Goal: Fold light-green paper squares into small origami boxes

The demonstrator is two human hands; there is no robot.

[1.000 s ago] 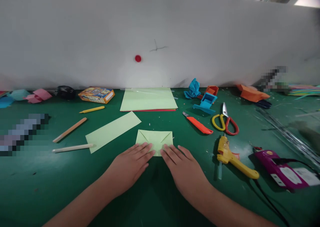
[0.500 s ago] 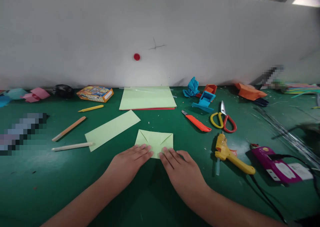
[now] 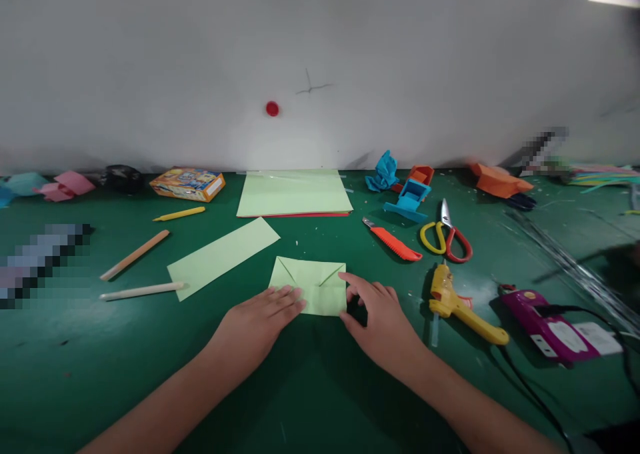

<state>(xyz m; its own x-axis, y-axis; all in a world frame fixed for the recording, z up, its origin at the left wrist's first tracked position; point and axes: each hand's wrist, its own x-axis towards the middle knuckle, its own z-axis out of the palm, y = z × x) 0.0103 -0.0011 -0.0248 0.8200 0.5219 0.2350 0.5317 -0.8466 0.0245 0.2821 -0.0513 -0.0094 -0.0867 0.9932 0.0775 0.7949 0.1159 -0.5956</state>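
Note:
A folded piece of light green paper (image 3: 323, 291) lies flat on the green table, with diagonal creases at its two upper corners. Across its lower left part rests my left hand (image 3: 265, 317), fingers stretched out and pressing down, covering that side. My right hand (image 3: 377, 311) is at the paper's right edge, its thumb by the lower corner and its index finger by the upper one. Those two fingertips are apart, with a gap between them. Up and to the left lies a light green paper strip (image 3: 225, 257).
Behind lies a stack of coloured paper (image 3: 295, 194) against the white wall. To the right are a red cutter knife (image 3: 395, 242), scissors (image 3: 446, 231), a yellow glue gun (image 3: 460, 307) with its cord, and a purple device (image 3: 545, 324). Several stick-like tools, including a yellow pen (image 3: 179, 214), lie left.
My right hand has slid from the paper's lower middle to its right edge, thumb and index finger spreading. My left hand stays on the paper. The view has tilted slightly.

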